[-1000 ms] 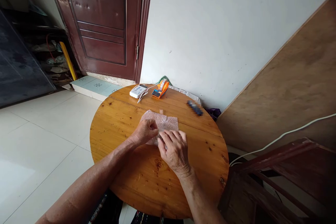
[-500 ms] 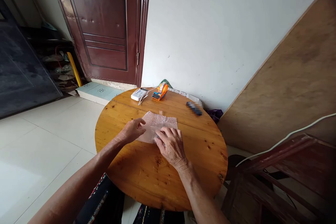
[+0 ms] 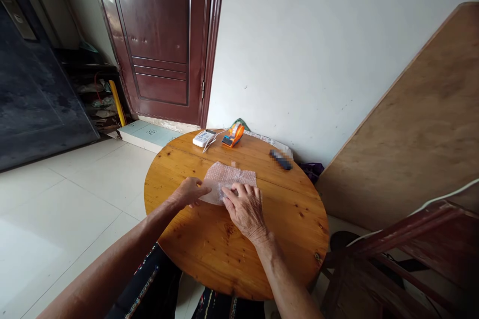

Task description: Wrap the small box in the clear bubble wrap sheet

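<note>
A sheet of clear bubble wrap [image 3: 230,177] lies flat on the round wooden table [image 3: 209,244]. My left hand [image 3: 190,191] pinches the sheet's near left edge with thumb and fingers closed. My right hand [image 3: 244,205] rests on the sheet's near right part, fingers curled down onto it. A small tan piece [image 3: 233,163] lies just beyond the sheet's far edge.
At the table's far side sit an orange tape dispenser [image 3: 233,136], a white box [image 3: 204,137] with a white cord, and a dark blurred object [image 3: 281,159]. A brown door [image 3: 157,35] stands behind. A wooden board [image 3: 411,109] leans right, above a dark wooden chair [image 3: 404,254].
My left hand slid from the middle of the sheet to its left edge. My right hand stayed on the sheet. The camera view shifted slightly.
</note>
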`<move>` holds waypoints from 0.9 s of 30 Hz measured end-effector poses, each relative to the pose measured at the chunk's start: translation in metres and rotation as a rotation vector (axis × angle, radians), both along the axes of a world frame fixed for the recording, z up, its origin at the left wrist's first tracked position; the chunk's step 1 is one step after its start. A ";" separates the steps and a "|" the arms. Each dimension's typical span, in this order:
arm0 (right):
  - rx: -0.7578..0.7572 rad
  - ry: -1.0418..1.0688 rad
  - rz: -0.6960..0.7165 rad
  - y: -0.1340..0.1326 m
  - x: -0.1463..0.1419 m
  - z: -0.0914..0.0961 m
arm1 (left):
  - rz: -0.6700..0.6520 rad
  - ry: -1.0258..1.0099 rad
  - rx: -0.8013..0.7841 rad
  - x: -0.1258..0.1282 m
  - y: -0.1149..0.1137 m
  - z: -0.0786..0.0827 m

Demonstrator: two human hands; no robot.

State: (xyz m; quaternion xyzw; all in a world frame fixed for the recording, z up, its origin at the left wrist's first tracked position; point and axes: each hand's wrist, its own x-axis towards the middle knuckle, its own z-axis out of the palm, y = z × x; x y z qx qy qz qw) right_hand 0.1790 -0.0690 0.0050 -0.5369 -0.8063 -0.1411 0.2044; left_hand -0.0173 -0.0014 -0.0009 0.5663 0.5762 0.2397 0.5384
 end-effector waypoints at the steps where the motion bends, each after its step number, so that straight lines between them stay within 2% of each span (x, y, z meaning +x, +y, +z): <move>1: 0.000 -0.005 -0.002 0.000 0.000 0.000 | 0.005 -0.036 -0.001 0.002 0.000 -0.002; 6: 0.005 -0.037 -0.030 0.001 -0.003 0.002 | 0.143 -0.229 0.028 0.014 -0.006 -0.007; 12: 0.014 -0.020 -0.028 0.002 -0.007 0.002 | 0.188 -0.508 -0.093 0.029 -0.013 0.000; 16: 0.000 0.021 -0.024 -0.001 -0.006 0.002 | 0.117 -0.565 -0.057 0.045 -0.013 0.006; 19: -0.017 0.132 -0.004 -0.002 -0.002 0.002 | 0.045 -0.558 -0.035 0.054 -0.014 0.010; 23: -0.020 0.328 0.022 -0.001 0.005 0.000 | -0.072 -0.486 0.006 0.057 -0.019 0.020; 27: 0.004 0.416 0.012 0.000 0.010 -0.001 | -0.223 -0.356 0.086 0.058 -0.023 0.026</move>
